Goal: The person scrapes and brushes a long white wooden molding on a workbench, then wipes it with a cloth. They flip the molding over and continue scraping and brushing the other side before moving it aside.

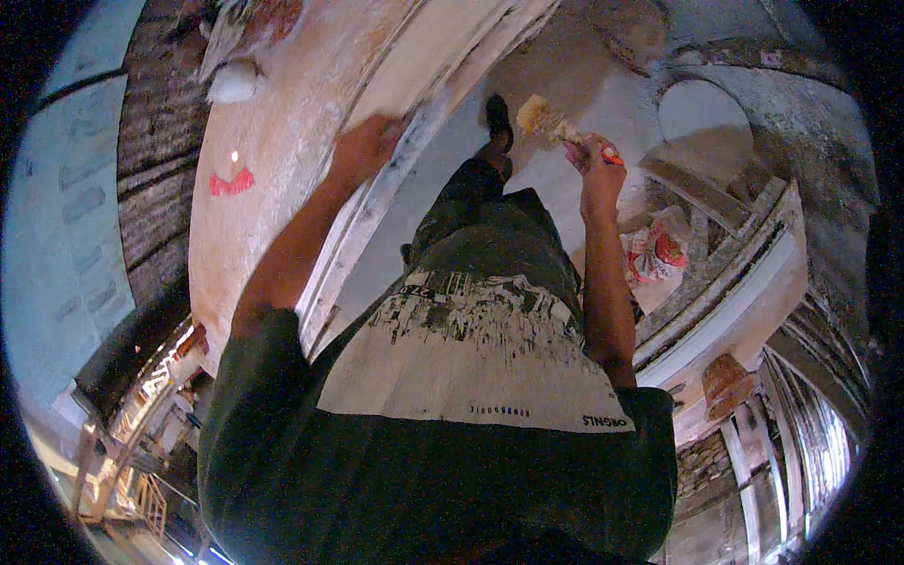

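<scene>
My right hand is raised in front of me and grips a paintbrush with pale bristles and a red handle; the bristles point left, in the air over a whitish floor. My left hand lies flat on the edge of a large plaster-smeared board that runs up and to the right on my left side. Its fingers rest on the board's white rim. Below me I see my dark shirt with a white panel, my dark trousers and one foot.
A red mark is painted on the board. A red and white bag lies at the right among wooden planks. A curved white ledge runs at the right. Brick wall and ladders are at the left.
</scene>
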Motion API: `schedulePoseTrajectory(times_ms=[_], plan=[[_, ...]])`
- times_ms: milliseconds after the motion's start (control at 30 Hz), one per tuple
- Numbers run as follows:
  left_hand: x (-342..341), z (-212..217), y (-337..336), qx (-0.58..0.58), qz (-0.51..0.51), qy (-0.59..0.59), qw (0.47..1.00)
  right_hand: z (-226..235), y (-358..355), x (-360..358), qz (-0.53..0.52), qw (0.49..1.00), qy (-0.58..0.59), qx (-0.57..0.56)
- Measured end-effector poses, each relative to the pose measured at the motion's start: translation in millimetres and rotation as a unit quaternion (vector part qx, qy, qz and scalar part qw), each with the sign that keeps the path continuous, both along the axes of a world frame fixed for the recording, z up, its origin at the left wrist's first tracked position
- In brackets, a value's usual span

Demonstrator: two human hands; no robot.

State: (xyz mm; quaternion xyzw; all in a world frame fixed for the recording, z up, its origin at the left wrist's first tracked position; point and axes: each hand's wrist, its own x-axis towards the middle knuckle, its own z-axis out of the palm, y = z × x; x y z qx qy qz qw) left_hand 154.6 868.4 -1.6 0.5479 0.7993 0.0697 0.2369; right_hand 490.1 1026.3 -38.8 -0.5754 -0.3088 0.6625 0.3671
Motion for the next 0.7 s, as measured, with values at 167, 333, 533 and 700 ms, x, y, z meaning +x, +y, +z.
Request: schedulePoseTrajectory(times_ms=[167,333,533,700], plan=[[16.5,38.0,-113.4,-0.024,0.089,-0.068,0.993,7.3,39.1,2.8,-0.041,0.998,-0.026,-0.028],[13.6,30.1,44.7,-0.026,0.034,-0.086,0.995,6.6,95.7,-9.4,-0.011,0.999,-0.032,-0.01],[18.7,-28.2,331.9,0.083,-0.082,0.012,0.993,33.6,171.6,-54.1,0.015,0.996,-0.033,0.076],[15.2,-33.9,347.7,0.047,-0.071,0.004,0.996,49.3,192.1,-60.9,0.024,0.992,-0.058,0.112]])
